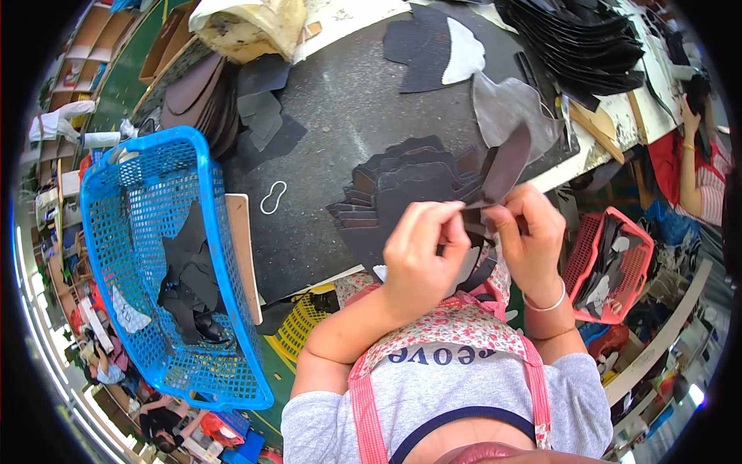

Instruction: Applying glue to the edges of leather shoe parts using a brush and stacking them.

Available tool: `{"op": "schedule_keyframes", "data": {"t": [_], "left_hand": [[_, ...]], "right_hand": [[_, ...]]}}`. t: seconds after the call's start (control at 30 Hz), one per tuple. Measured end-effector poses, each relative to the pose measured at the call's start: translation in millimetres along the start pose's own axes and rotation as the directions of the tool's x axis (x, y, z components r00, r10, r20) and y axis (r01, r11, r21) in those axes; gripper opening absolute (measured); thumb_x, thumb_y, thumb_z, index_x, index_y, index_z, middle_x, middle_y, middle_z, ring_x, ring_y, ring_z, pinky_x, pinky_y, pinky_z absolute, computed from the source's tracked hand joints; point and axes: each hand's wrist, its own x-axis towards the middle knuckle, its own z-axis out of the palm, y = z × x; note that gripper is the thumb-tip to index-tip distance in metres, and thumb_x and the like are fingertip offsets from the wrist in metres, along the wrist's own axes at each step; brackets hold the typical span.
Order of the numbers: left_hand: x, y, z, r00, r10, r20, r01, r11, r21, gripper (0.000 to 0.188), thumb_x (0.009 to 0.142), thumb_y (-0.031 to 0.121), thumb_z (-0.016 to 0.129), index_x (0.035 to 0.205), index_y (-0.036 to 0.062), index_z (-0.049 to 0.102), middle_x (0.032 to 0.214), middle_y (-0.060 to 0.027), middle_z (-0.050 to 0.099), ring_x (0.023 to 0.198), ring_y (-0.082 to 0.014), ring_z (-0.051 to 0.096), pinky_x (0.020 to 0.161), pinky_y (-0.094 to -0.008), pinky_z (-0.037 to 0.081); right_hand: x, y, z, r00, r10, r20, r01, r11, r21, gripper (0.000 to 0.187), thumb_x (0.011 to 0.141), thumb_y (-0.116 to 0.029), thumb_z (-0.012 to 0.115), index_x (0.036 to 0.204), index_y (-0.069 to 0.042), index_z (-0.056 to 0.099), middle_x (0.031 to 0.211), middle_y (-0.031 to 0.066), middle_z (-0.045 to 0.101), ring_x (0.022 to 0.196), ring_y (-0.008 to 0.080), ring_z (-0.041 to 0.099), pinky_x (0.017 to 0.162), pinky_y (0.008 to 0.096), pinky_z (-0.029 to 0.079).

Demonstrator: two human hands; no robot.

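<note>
Between my two hands a dark brown leather piece (508,164) stands up over the near right part of the dark work table (325,116). My left hand (427,246) pinches what looks like its thin near edge with thumb and forefinger. Close by, my right hand (532,228) is closed on the same piece, fingers curled against the thumb. Just beyond my left hand lies a fanned stack of black and brown cut leather pieces (417,182). The fingertips partly cover the held edge, so its exact shape there cannot be made out.
A blue plastic basket (202,166) with black scraps stands at the left. A pink basket (643,259) is at the right. Black leather stacks (576,46), a grey piece (506,108), brown pieces (202,100) and a white loop (273,198) lie on the table. A co-worker's arm (690,155) shows far right.
</note>
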Motion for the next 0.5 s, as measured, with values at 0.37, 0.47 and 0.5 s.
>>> {"op": "schedule_keyframes", "data": {"t": [0.37,0.47,0.5], "left_hand": [[-15,-1,-23,0.815,-0.438,0.379,0.569,0.485,-0.664,0.016,0.094,0.003,0.059,0.108,-0.0030,0.057,0.098,-0.0063,0.063,0.083,-0.0068,0.059,0.075,-0.0230,0.050],[-28,-30,-28,0.761,-0.498,0.416,0.640,0.466,-0.611,0.008,0.100,0.008,0.050,0.099,0.0020,0.056,0.091,-0.0007,0.063,0.081,-0.0024,0.054,0.069,-0.0176,0.045],[-28,-31,-27,0.759,-0.495,0.424,0.643,0.463,-0.610,0.008,0.100,0.008,0.050,0.099,0.0020,0.056,0.091,-0.0007,0.063,0.081,-0.0024,0.054,0.069,-0.0176,0.045]], "right_hand": [[-7,-19,25,0.955,-0.193,0.224,0.197,0.980,0.002,0.022,0.080,-0.004,0.065,0.068,-0.002,0.047,0.069,0.0122,0.049,0.055,0.0321,0.053,0.049,0.0398,0.044],[-17,-25,42,0.919,-0.342,0.195,0.363,0.928,-0.084,0.013,0.072,-0.003,0.062,0.071,-0.002,0.049,0.069,0.0117,0.048,0.060,0.0275,0.055,0.051,0.0379,0.046],[-20,-26,44,0.893,-0.395,0.214,0.424,0.899,-0.110,0.010,0.071,-0.003,0.061,0.072,-0.001,0.051,0.068,0.0115,0.047,0.060,0.0259,0.055,0.051,0.0370,0.045]]}}
